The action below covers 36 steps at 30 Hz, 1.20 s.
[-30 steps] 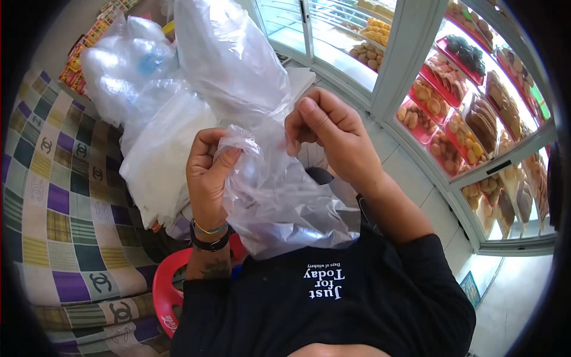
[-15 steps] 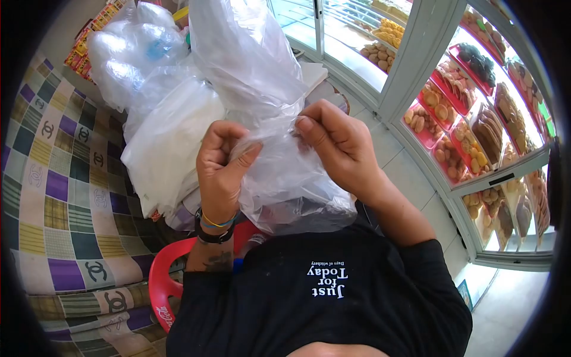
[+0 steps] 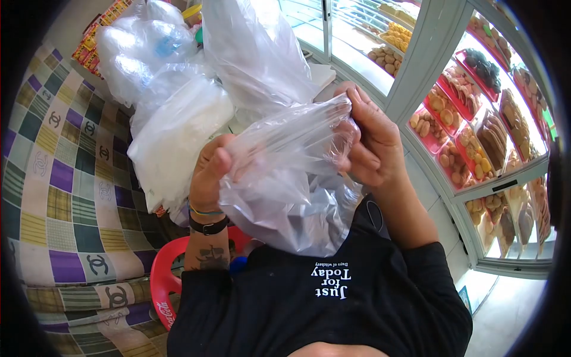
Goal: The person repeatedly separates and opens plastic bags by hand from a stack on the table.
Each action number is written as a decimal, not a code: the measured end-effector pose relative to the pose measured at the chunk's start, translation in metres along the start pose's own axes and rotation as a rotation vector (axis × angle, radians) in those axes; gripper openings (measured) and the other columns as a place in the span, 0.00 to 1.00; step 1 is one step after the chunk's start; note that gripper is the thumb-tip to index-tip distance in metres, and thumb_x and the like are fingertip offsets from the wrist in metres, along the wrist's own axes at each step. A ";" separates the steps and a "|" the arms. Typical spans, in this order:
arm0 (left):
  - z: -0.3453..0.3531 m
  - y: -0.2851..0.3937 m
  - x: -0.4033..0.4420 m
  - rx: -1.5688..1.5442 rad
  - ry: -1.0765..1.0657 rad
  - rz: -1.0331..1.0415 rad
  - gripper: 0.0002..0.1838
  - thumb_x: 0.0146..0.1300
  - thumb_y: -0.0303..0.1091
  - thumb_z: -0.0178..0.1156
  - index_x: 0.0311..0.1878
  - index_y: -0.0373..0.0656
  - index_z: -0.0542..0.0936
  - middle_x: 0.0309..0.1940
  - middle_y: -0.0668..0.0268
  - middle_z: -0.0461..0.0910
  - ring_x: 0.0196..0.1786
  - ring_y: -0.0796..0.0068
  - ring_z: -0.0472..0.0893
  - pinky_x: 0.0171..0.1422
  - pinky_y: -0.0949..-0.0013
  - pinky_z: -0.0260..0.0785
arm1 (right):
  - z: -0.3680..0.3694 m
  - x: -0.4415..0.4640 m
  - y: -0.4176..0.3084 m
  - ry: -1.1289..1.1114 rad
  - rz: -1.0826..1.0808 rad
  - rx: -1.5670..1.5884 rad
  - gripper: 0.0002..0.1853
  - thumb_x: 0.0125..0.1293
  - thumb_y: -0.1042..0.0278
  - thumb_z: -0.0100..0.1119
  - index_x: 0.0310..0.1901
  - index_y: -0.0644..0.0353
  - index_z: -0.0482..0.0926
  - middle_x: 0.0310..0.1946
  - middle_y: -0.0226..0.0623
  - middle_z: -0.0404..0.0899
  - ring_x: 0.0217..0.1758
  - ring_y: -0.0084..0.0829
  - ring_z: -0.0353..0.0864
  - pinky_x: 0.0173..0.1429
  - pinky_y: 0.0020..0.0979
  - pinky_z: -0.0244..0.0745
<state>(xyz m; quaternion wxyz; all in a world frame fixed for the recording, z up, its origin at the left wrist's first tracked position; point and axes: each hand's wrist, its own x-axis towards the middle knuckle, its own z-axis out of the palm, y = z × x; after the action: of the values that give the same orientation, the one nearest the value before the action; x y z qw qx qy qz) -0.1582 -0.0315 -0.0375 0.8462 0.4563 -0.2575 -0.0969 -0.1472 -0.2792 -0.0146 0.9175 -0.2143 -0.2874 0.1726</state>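
A thin clear plastic bag [image 3: 285, 190] is stretched across between my two hands, in front of my chest. My left hand [image 3: 208, 172] grips its left edge, with the fingers partly hidden behind or inside the film. On the other side my right hand [image 3: 375, 140] pinches the bag's upper right edge between thumb and fingers, pulling the film taut. The lower part of the bag hangs crumpled over my black shirt [image 3: 333, 303]. Just beyond it stands a large whitish plastic bag [image 3: 256, 53], and a stack of white plastic bags [image 3: 181, 137] lies to its left.
Bulging clear bags [image 3: 140, 44] sit at the upper left. A patterned cloth-covered seat [image 3: 77, 196] runs along the left. Beneath me shows a red plastic chair [image 3: 160, 279]. Glass display cases with red trays of bread [image 3: 443, 107] stand on the right, above a tiled floor [image 3: 431, 178].
My hands have moved apart, the right one up and to the right. The bunched film between them is now spread wide and taut, and the bag's lower part has come closer to my shirt.
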 end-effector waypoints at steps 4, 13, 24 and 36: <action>0.050 0.010 0.003 -0.380 0.305 0.141 0.16 0.68 0.46 0.55 0.39 0.41 0.76 0.37 0.61 0.77 0.41 0.67 0.79 0.46 0.65 0.72 | 0.021 0.010 0.007 0.264 -0.100 -0.042 0.09 0.74 0.63 0.42 0.47 0.58 0.66 0.35 0.37 0.76 0.26 0.26 0.78 0.41 0.37 0.80; 0.000 0.000 0.000 -0.269 0.044 0.022 0.13 0.67 0.37 0.56 0.48 0.38 0.73 0.42 0.59 0.78 0.43 0.67 0.79 0.48 0.65 0.74 | -0.015 0.011 -0.013 0.183 0.033 0.097 0.10 0.72 0.62 0.49 0.48 0.57 0.68 0.36 0.34 0.76 0.30 0.23 0.77 0.39 0.33 0.79; -0.031 0.109 0.062 0.243 0.252 0.197 0.13 0.66 0.30 0.54 0.52 0.38 0.72 0.41 0.62 0.77 0.41 0.71 0.77 0.47 0.68 0.73 | 0.051 0.061 -0.036 -0.087 0.247 -0.682 0.14 0.71 0.59 0.51 0.53 0.56 0.73 0.31 0.26 0.75 0.29 0.18 0.70 0.30 0.23 0.66; -0.096 0.044 0.126 -0.071 0.267 -0.471 0.06 0.65 0.30 0.51 0.41 0.42 0.76 0.25 0.72 0.69 0.24 0.78 0.64 0.36 0.70 0.71 | -0.116 0.109 0.019 0.552 0.224 -0.275 0.10 0.72 0.68 0.43 0.44 0.62 0.74 0.23 0.29 0.71 0.11 0.13 0.55 0.10 0.16 0.45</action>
<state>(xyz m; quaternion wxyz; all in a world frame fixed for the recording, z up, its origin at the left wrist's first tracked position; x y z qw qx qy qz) -0.0042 0.0121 -0.0006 0.8422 0.4824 -0.0270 -0.2392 0.0034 -0.2487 -0.0605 0.8985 -0.4051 -0.0229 0.1674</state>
